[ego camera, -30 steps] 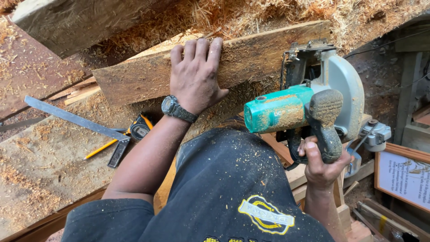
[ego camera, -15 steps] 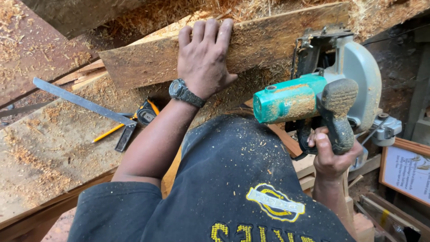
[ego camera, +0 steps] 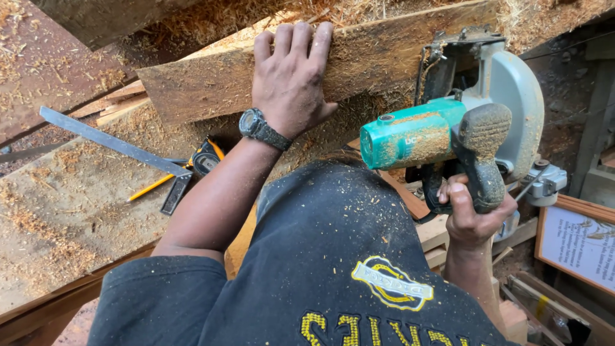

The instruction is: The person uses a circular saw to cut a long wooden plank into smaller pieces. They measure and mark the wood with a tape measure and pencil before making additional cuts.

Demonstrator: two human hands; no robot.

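Note:
My left hand lies on a rough wooden plank, palm down, fingers hooked over its far edge. A dark wristwatch is on that wrist. My right hand grips the dust-caked black handle of a circular saw with a teal motor housing and a grey blade guard. The saw sits at the plank's right part, its base plate against the wood. The blade itself is hidden by the guard. My black shirt, speckled with sawdust, fills the lower middle.
A metal try square, a yellow pencil and a tape measure lie on the sawdust-covered bench at left. A thick beam runs along the top left. A framed sign and wood offcuts stand at lower right.
The view has shifted a little, so plank, hand and saw sit slightly to the right in frame. Both hands keep their hold; the saw stays at the plank's right part.

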